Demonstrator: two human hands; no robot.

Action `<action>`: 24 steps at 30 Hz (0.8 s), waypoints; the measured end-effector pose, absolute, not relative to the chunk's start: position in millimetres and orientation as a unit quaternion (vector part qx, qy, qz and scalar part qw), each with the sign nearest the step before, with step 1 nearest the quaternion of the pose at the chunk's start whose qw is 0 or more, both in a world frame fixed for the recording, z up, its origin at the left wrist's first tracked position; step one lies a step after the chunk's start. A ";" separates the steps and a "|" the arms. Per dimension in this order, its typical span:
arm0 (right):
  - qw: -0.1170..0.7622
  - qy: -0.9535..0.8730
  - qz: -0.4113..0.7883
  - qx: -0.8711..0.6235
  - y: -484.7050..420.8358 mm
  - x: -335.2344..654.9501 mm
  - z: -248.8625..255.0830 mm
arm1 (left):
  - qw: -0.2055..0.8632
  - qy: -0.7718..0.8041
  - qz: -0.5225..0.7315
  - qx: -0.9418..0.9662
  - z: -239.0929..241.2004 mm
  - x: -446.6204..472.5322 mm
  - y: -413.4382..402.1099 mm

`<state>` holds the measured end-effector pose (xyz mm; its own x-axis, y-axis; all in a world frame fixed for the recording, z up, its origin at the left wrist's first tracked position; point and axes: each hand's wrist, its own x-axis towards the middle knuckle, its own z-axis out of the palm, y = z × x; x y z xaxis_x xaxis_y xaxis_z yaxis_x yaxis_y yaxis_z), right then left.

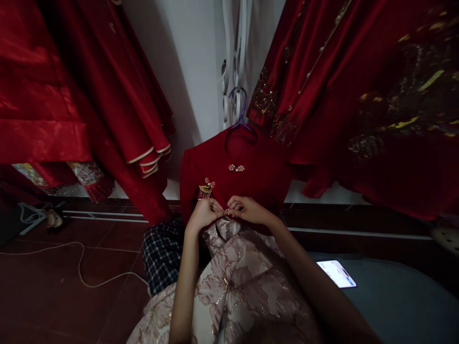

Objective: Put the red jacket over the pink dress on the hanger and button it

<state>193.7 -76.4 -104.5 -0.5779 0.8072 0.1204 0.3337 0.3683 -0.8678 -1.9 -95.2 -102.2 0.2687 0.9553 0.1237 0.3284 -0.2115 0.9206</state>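
Observation:
A dark red dress top hangs on a purple hanger in front of me, with a pearl fastening at the collar and a gold tasselled brooch on its left chest. My left hand and my right hand meet at the garment's front, just below the brooch. Both pinch with closed fingers at a small pearl-like fastening between them. A pale pink floral skirt spreads below my forearms.
Red satin garments hang at the left, and red gowns with gold embroidery at the right. A lit phone lies on a grey surface at lower right. A white cable runs over the dark red floor, and checked cloth lies beside the skirt.

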 end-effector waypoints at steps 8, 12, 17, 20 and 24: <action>0.183 -0.778 0.510 -0.317 -89.5 221.1 -65.6 | 0.565 0.388 0.586 0.432 -98.2 7.2 -87.1; 0.170 -0.763 0.539 -0.313 -92.8 228.2 -56.2 | 0.603 0.349 0.649 0.306 -103.4 15.6 -79.0; 0.170 -0.763 0.539 -0.312 -93.4 225.0 -56.2 | 0.608 0.340 0.662 0.277 -106.9 20.6 -76.8; 0.163 -0.768 0.533 -0.316 -95.3 222.2 -55.2 | 0.591 0.355 0.664 0.291 -107.3 20.0 -76.5; 0.163 -0.772 0.525 -0.319 -97.0 218.0 -55.2 | 0.546 0.391 0.671 0.316 -110.0 20.7 -75.0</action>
<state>218.0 -97.0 -55.2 -0.7434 0.6637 -0.0834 0.3220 0.2458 -0.9143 20.7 -75.0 -110.0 -0.2050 0.9788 -0.0035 -0.4852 -0.0985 0.8688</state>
